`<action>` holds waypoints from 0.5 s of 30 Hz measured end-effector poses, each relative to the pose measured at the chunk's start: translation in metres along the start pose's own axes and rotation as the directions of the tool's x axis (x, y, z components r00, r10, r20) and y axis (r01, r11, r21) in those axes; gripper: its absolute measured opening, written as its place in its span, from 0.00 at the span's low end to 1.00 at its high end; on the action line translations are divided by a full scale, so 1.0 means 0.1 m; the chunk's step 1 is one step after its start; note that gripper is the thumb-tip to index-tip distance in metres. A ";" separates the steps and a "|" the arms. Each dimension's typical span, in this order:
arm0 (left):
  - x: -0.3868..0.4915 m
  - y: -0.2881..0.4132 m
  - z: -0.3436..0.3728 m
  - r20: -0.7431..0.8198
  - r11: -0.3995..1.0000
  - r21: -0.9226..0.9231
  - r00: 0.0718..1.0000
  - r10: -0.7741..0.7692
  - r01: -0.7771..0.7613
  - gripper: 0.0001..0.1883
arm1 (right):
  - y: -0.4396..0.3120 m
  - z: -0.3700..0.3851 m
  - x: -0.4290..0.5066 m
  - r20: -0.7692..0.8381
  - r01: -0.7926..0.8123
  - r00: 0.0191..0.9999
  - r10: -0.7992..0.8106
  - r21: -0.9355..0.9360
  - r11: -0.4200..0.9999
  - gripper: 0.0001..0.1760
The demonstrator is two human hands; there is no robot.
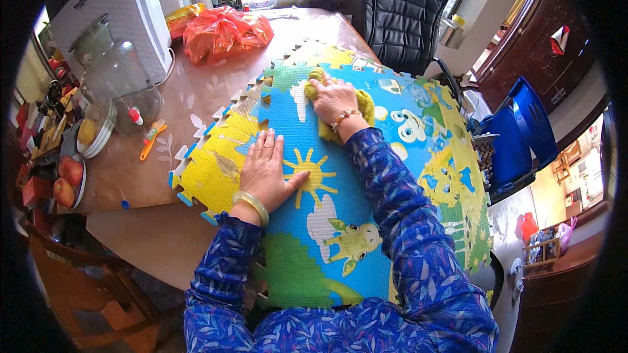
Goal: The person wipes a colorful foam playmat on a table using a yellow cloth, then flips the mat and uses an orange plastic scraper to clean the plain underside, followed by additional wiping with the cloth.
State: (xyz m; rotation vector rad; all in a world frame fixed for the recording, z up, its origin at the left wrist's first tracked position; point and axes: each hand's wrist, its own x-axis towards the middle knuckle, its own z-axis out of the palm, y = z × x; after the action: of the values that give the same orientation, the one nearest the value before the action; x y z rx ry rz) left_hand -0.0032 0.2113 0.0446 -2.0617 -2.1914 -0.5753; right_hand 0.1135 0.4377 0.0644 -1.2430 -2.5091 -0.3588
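A foam puzzle play mat point(338, 186) with printed cartoon animals, a sun and clouds lies over the table in front of me, its toothed edges reaching past the tabletop. My right hand point(336, 100) presses an olive-green cloth point(365, 108) onto the blue part of the mat, near a white cloud print. Part of the cloth is hidden beneath the hand and wrist. Flat on the mat beside the yellow sun print rests my left hand point(265, 164), fingers spread and holding nothing. Yellow mat tiles point(218, 144) show to the left of it.
Left on the table point(132, 176) are a glass jar point(120, 88), an orange-handled tool point(153, 139), stacked plates point(100, 139) and apples point(66, 186). A red plastic bag point(225, 34) sits farther back. Beyond the mat stand a black office chair point(402, 14) and a blue plastic chair point(515, 142).
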 end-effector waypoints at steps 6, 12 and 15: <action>0.02 -0.01 0.01 0.029 0.999 -0.026 0.999 -0.029 0.030 0.51 | -0.47 0.06 -0.02 -0.126 0.213 0.973 -0.195 0.147 0.966 0.26; 0.04 -0.04 0.05 0.042 0.999 -0.036 0.998 -0.039 0.040 0.52 | -0.55 -0.20 -0.52 -0.142 0.322 0.944 -0.297 0.213 0.922 0.26; 0.05 -0.07 0.08 0.048 0.998 -0.037 0.998 -0.040 0.041 0.52 | -0.54 -0.33 -0.79 -0.120 0.310 0.949 -0.291 0.201 0.929 0.26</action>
State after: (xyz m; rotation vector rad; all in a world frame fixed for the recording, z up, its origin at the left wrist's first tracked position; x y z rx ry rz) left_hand -0.0090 0.2185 0.0374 -2.0750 -2.2707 -0.5827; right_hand 0.1214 0.3369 0.0600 -0.7433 -2.5803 -0.1950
